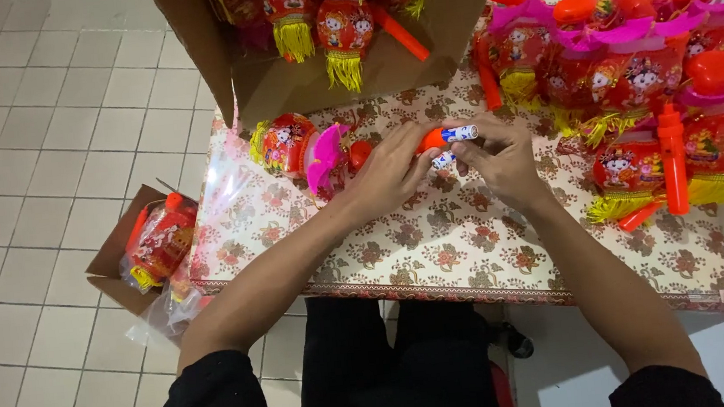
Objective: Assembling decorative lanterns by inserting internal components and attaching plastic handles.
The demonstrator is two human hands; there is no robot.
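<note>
At the centre of the frame an orange handle (431, 140) with small blue-and-white batteries (459, 134) sits pinched between both hands — left hand (390, 175), right hand (502, 158) — above the floral table (470, 246). A red lantern (287, 144) lies just left; a heap of lanterns (649, 91) fills the upper right.

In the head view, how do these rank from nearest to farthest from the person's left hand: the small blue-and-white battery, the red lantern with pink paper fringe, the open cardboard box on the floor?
1. Small blue-and-white battery: at the fingertips of the left hand, up to its right.
2. Red lantern with pink paper fringe: on the table, just left of the hand.
3. Open cardboard box on the floor: far left, below the table edge.
</note>
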